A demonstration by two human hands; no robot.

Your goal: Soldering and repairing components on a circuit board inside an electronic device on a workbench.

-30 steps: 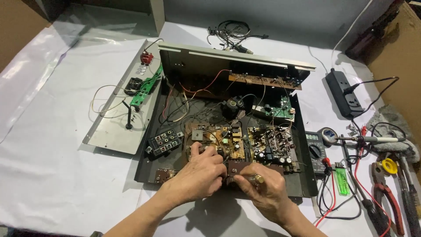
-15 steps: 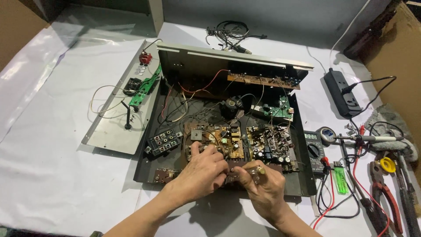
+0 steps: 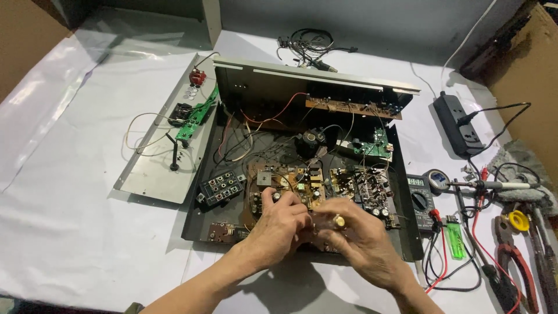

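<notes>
An open black metal chassis (image 3: 196,231) lies on a white sheet, full of wiring and boards. My left hand (image 3: 278,225) has its fingers curled on the front edge of a brown circuit board (image 3: 290,179) inside the chassis. My right hand (image 3: 359,241) is just to its right, almost touching it, and pinches a small brass-coloured part (image 3: 339,221) at that board's front. The hands hide the front of the board. A green board (image 3: 372,143) sits further back.
A detached grey panel (image 3: 152,174) with a small green board lies left of the chassis. On the right are a power strip (image 3: 456,125), a multimeter (image 3: 419,196), a green lighter (image 3: 456,239), a soldering iron (image 3: 503,186) and red-handled pliers (image 3: 511,264). Cables (image 3: 308,43) lie at the back.
Both hands have shifted a little further into the chassis. My right hand with the brass-coloured part has closed in on my left hand.
</notes>
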